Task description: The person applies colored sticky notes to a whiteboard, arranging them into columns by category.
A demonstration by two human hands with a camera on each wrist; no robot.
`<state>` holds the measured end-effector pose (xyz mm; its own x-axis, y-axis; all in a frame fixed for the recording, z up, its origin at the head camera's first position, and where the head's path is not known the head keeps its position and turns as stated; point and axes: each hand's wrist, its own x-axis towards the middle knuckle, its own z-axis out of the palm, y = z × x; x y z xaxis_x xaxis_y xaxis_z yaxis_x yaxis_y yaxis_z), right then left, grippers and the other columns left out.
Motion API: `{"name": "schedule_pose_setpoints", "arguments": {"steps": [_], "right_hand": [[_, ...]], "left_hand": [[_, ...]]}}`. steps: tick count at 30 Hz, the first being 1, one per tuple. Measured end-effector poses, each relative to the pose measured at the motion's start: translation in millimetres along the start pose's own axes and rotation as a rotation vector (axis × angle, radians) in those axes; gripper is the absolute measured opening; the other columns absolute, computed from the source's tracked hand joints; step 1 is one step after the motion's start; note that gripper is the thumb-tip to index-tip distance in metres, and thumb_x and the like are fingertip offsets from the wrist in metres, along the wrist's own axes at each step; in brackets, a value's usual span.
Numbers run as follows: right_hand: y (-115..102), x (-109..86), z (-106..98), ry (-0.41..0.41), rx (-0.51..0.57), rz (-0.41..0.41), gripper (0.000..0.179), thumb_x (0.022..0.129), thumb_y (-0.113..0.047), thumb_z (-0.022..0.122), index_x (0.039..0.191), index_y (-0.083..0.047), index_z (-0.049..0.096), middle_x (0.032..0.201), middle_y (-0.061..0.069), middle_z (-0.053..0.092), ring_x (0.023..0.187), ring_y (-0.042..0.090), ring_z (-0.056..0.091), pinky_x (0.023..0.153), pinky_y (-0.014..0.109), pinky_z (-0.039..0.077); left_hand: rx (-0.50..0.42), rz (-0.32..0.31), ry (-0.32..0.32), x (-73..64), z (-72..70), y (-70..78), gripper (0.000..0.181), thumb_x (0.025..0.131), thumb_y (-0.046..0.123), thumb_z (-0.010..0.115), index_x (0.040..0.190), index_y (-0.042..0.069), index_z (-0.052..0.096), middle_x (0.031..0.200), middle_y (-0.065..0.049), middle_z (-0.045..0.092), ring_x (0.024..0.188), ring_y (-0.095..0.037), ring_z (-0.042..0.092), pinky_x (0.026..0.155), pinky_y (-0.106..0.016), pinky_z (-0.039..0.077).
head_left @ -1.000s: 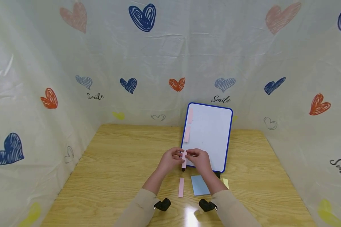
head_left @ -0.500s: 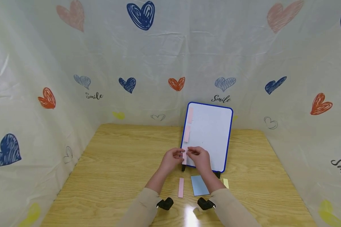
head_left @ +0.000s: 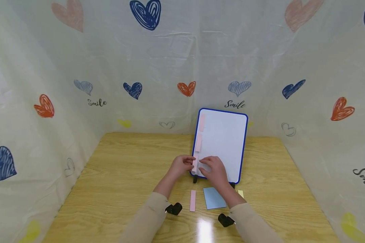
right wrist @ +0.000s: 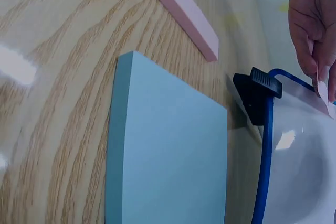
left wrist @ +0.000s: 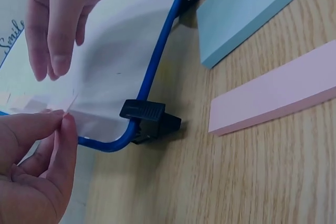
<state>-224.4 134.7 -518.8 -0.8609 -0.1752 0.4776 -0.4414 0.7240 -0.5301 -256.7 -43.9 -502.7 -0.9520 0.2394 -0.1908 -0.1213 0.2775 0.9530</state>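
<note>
A small whiteboard [head_left: 222, 141] with a blue frame stands tilted on black feet. At its lower left corner my left hand [head_left: 180, 166] pinches a pink sticky note strip [head_left: 195, 164] between thumb and fingers; the left wrist view shows the strip's edge in that pinch. Just to the right, my right hand [head_left: 215, 169] hovers before the board, thumb and fingers apart, with nothing between them. In the left wrist view this right hand [left wrist: 65, 24] hangs with its fingers pointing down. Two more pink strips, one upper [head_left: 202, 122] and one lower [head_left: 198, 142], run up the board's left edge.
On the wooden table [head_left: 134, 168], a pink sticky note pad [head_left: 193, 201] and a blue pad [head_left: 213, 198] lie in front of the board. A yellow pad [head_left: 241, 193] is partly hidden by my right arm. Behind hangs a heart-printed curtain [head_left: 158, 60].
The pink strip has moved up and left onto the board's lower left edge. My right fingers have come away from it and spread, while the left hand stays on it.
</note>
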Motion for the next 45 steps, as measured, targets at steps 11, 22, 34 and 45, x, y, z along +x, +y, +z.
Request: {"name": "schedule_pose_setpoints", "arguments": {"steps": [11,22,34,45], "right_hand": [[10,-2.9,1,0.013,-0.131,-0.359,0.04,0.07,-0.022,0.088,0.106,-0.01,0.074,0.116,0.008,0.066,0.11,0.03,0.056,0.094,0.05,0.044],[19,-5.4,1,-0.167,-0.219,-0.455,0.06,0.077,-0.036,0.081,0.129,-0.011,0.062,0.144,0.01,0.049,0.134,0.034,0.04,0.109,0.054,0.027],[26,-1.1,3,-0.324,-0.311,-0.485,0.094,0.078,-0.047,0.078,0.151,-0.007,0.034,0.157,0.008,0.029,0.145,0.028,0.021,0.115,0.052,0.013],[27,4.1,2,-0.384,-0.361,-0.464,0.098,0.078,-0.054,0.075,0.154,-0.011,0.029,0.16,0.004,0.023,0.147,0.026,0.015,0.116,0.049,0.007]], "left_hand": [[0.012,-0.012,-0.03,1.9,-3.6,0.4,0.026,0.087,-0.008,0.066,0.111,-0.002,0.069,0.095,-0.009,0.063,0.08,-0.016,0.061,0.079,-0.039,0.056],[0.034,0.01,-0.067,1.1,-6.9,2.9,0.03,0.087,-0.01,0.064,0.116,-0.005,0.066,0.098,-0.012,0.065,0.085,-0.018,0.063,0.078,-0.034,0.056],[0.035,-0.021,-0.051,3.2,-5.7,0.2,0.032,0.087,-0.009,0.065,0.119,-0.007,0.064,0.098,-0.011,0.066,0.088,-0.019,0.063,0.078,-0.032,0.056],[0.074,0.021,-0.055,4.4,-4.1,-4.3,0.031,0.085,-0.009,0.067,0.116,-0.009,0.065,0.097,-0.012,0.067,0.087,-0.02,0.064,0.076,-0.032,0.056]]}}
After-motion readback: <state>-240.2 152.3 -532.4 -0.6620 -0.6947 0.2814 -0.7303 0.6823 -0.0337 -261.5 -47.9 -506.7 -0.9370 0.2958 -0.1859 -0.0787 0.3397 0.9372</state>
